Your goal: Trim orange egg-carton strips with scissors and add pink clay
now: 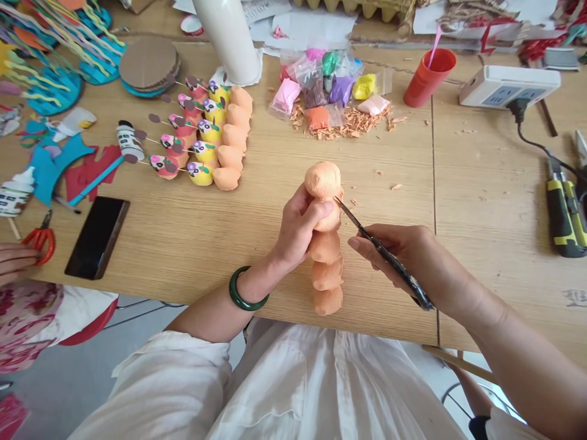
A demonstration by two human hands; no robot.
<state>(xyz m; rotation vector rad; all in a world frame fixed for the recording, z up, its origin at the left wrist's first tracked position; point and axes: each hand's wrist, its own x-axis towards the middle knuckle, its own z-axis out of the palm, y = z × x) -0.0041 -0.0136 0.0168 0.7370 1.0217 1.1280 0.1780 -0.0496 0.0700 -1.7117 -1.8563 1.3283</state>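
My left hand point(300, 223) grips a strip of orange egg-carton cups point(326, 247) near its far end, with the thumb pressed on the second cup. The strip has several rounded bumps in a row and runs toward the table's front edge. In my right hand point(403, 256) is a pair of black-handled scissors point(389, 260), seen edge-on. Their pointed tip meets the strip's right side, just below the top cup. My right-hand fingers are partly hidden behind the handles.
Caterpillar-like carton strips point(202, 140) stand at left, beside a phone point(97, 237). Bagged coloured clay point(330, 85) lies among orange scraps. A red cup point(428, 76), power strip point(509, 85) and yellow-black pliers point(566, 211) are rightward. Another person's hand point(16, 263) is near red-handled scissors point(42, 238).
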